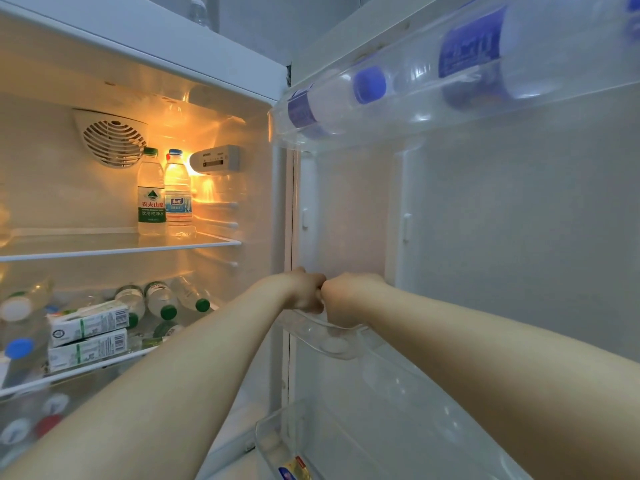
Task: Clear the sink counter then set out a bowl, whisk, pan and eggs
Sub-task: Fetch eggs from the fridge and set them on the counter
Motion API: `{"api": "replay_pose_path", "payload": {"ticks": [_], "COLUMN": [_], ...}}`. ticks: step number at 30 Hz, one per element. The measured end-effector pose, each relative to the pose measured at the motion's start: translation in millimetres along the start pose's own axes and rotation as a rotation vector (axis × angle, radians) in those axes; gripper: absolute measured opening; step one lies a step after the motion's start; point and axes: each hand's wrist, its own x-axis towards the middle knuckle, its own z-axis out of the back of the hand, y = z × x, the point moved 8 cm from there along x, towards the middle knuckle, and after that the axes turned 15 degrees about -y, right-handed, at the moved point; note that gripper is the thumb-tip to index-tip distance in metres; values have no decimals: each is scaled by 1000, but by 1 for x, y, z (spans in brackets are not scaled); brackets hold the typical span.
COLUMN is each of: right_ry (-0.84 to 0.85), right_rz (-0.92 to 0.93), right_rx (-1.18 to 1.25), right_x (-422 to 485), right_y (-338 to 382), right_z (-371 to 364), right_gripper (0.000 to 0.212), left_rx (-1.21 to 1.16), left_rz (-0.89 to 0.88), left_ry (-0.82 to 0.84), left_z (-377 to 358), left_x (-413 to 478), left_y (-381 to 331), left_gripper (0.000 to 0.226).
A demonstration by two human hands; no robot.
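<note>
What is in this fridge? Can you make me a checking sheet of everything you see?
Surface: glass shelf carries a green-label bottle and a blue-label bottle, both upright.
Job's things: nothing seen.
Clutter: lying bottles and two stacked cartons on the lower shelf; a blue-capped bottle lies in the top door bin.
Hands: left hand and right hand meet at the middle door bin, fingers curled; anything held is hidden.
Cables: nothing seen.
Surroundings: fridge open, light on, fan vent at the back.
</note>
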Motion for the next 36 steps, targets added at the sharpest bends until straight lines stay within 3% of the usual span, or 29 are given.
{"api": "replay_pose_path", "payload": {"ticks": [7,14,16,22,25,27,30,33,36], "right_ry": [39,97,42,123,49,-18,-121,-256,-323], "right_rz": [74,158,190,201,176,141,96,69,60], "right_rx": [5,40,85,12,60,112,231,321,398], "right_x": [5,3,-1,-4,0,4,1,-7,-15], "right_y": [-1,2,4,-1,-5,-8,-13,-18,-21], "right_z": [-8,-10,-3,-9,-6,-6,0,9,19], "right_gripper": [50,38,35,39,34,15,40,33,28], "left_rx": [13,-22,-27,-101,-175,-222,-304,-441,-823], "left_rz": [29,27,29,119,207,236,255,299,457], "left_ry": [-26,-53,-75,-197,-307,-366,-427,-541,-680], "left_z": [-1,2,6,13,20,24,26,31,37], "left_x": [3,4,2,0,-2,-3,-7,-14,-28], "left_y": [-1,-4,-6,-1,4,6,8,13,27], "left_gripper": [46,37,35,23,15,15,13,15,12]}}
